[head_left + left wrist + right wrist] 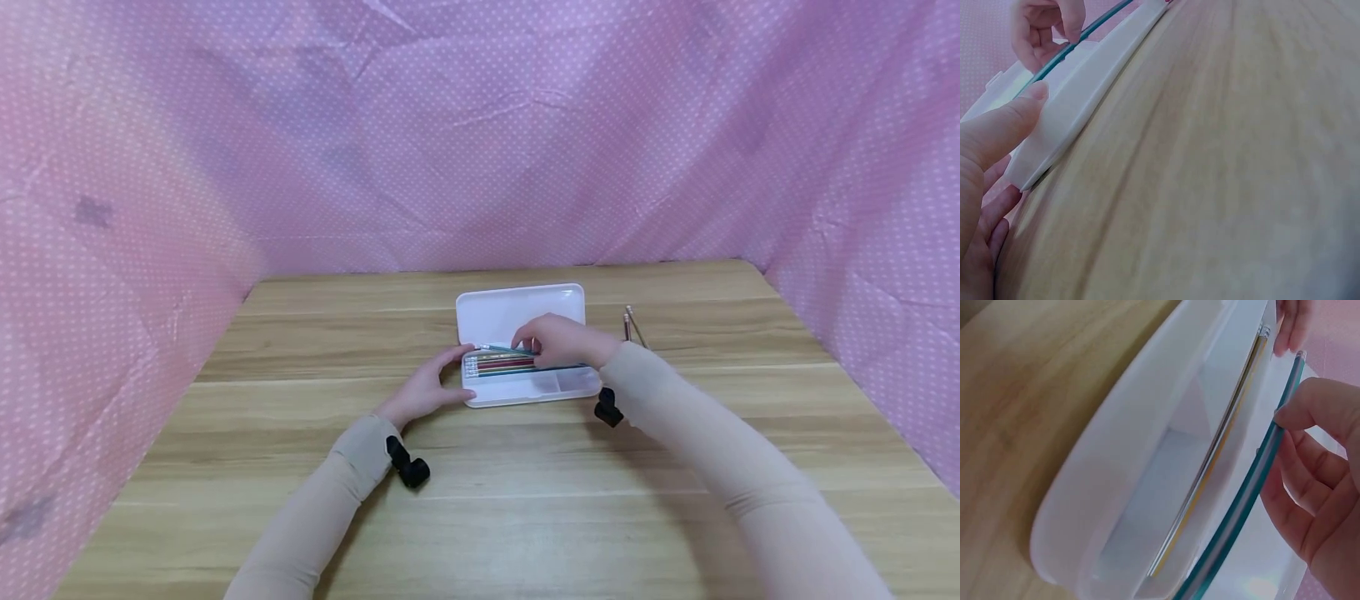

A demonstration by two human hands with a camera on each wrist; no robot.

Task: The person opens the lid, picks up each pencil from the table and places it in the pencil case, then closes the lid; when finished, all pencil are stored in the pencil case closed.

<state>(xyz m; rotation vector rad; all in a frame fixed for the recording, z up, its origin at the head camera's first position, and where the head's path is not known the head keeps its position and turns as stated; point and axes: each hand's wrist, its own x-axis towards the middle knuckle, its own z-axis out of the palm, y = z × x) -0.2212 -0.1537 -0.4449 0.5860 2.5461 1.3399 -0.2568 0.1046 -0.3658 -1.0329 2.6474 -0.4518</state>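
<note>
A white pencil case [517, 390] lies on the table with its lid [517, 310] folded back. Several pencils [498, 365] lie side by side inside, their white eraser ends to the left. Thumb and fingers of my left hand [423, 388] grip the case's left end, the thumb [1013, 122] on the near wall. Above the case, my right hand [561, 340] pinches a teal pencil [1266, 453] between thumb and fingers, its eraser end toward my left hand. In the right wrist view a gold pencil [1230, 419] lies in the case beneath it.
Two more pencils [637, 327] lie on the wooden table [495, 508], right of the case and partly behind my right forearm. Pink dotted cloth [480, 150] hangs behind the table and along both sides.
</note>
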